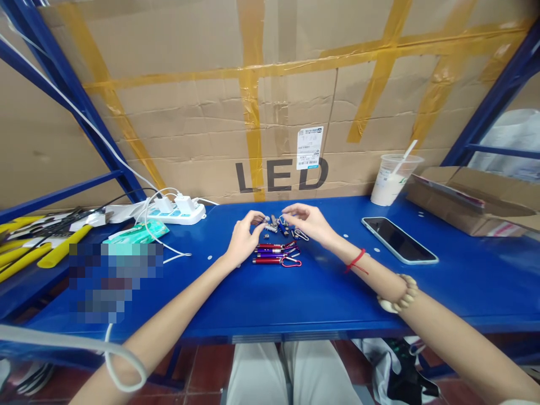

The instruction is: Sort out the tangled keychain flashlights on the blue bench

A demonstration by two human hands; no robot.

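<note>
On the blue table lie several small keychain flashlights, red and purple, side by side, with a cluster of small metal parts just behind them. My left hand hovers over the left end of the flashlights, fingers curled with thumb and forefinger pinched on a small silver part. My right hand reaches in from the right, fingertips pinched together above the metal parts; what they hold is too small to make out. A red string and a bead bracelet sit on my right forearm.
A phone lies face up at the right, a plastic cup with a straw and a cardboard box behind it. A white power strip with cables, a green packet and yellow-handled tools lie at the left. A large LED carton stands behind.
</note>
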